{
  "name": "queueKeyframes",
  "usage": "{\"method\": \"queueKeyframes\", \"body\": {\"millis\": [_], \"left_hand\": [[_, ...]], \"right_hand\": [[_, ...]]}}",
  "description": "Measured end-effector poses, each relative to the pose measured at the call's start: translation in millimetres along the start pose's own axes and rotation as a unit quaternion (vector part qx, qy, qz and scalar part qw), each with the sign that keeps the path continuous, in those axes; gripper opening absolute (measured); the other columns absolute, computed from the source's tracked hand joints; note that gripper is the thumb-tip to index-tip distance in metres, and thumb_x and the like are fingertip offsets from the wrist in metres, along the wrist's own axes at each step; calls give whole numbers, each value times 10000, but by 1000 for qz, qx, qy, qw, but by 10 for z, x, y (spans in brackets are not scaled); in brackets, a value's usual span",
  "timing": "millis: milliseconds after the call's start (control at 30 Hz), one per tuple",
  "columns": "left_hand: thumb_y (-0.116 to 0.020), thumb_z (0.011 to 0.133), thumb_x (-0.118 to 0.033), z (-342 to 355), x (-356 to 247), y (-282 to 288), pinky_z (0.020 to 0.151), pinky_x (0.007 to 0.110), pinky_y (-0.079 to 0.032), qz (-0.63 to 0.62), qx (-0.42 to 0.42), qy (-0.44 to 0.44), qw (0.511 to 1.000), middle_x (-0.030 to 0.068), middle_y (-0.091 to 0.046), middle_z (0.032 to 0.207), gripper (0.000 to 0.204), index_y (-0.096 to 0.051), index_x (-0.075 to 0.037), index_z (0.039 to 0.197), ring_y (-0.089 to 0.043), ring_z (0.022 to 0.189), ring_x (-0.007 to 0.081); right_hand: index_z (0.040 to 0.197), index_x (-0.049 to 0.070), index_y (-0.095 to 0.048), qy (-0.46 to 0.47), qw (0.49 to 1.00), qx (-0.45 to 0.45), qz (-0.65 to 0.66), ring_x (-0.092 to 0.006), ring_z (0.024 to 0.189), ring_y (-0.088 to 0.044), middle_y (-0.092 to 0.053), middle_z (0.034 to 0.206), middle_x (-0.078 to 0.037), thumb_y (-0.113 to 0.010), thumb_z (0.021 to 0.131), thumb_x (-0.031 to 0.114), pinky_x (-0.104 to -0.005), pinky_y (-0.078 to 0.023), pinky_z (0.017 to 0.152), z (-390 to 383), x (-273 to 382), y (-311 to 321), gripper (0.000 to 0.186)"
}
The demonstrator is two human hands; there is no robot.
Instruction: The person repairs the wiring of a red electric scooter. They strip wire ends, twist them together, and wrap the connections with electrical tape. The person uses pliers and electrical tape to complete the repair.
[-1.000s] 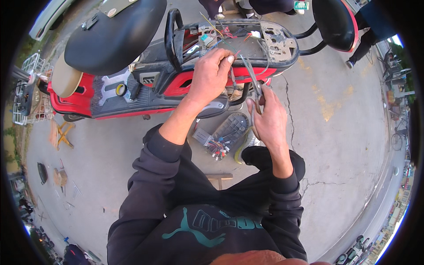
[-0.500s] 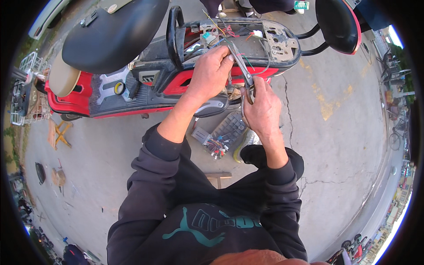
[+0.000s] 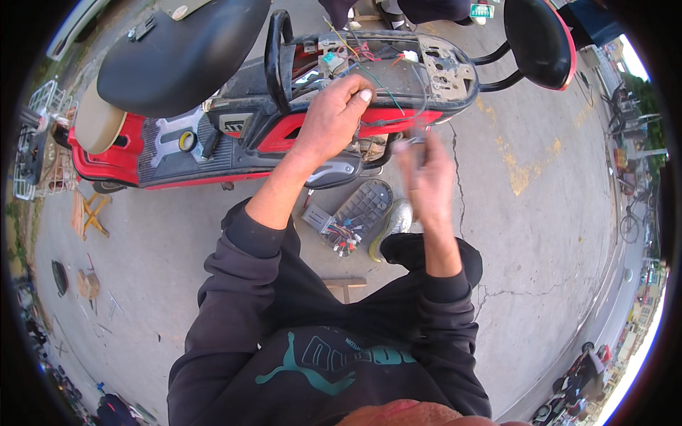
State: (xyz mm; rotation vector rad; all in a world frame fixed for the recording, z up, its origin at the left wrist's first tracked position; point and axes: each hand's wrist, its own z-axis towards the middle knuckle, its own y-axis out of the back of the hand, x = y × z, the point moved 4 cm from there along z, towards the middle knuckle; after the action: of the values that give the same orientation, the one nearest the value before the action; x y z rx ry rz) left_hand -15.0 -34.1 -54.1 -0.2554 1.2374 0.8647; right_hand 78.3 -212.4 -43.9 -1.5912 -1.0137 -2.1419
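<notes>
**Scooter wiring out in the open, cutter hand off the wires**

So the person's sitting beside a red scooter [image 3: 383, 126], rear deck opened up, with loose coloured wires [image 3: 366, 51] sprouting out of the bay. One green wire [image 3: 384, 89] trails over the side just past the left hand [image 3: 334, 117]. That hand has thumb and forefinger pinched tight at the bay's near edge; can't tell if a wire's between them.

Right hand [image 3: 430, 177] is wrapped around a metal tool [image 3: 410, 140], scissors I'd guess, but it's all motion blur, so no telling whether the blades are apart. It's beside the scooter's flank, clear of the left fingers.

My read: mid wire-prep, trimming or stripping ends. Next move probably calls for a steady left pinch and the blades lined up on one strand only, since the neighbours sit awfully close.
</notes>
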Motion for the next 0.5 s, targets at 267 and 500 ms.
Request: {"method": "queueKeyframes", "body": {"millis": [267,500], "left_hand": [[-573,1034,-122,-74,-106,19,717,287,-503,81,-63,-44,994,41,-650,903,163,-634,27,1064,-583,796,88],[-594,1003,-68,-118,-139,-6,686,255,-497,77,-35,-42,996,91,-663,951,138,-636,38,1082,-638,783,115]], "right_hand": [[1158,48,-635,-95,881,-101,-453,-333,699,-612,-613,780,-119,-794,849,278,-457,-491,647,-652,-837,1655,416],[1220,49,-647,-346,814,92,-458,-424,986,-682,-705,1034,-240,-721,861,359,-534,-542,841,-2864,-4071,1281,480]]}}
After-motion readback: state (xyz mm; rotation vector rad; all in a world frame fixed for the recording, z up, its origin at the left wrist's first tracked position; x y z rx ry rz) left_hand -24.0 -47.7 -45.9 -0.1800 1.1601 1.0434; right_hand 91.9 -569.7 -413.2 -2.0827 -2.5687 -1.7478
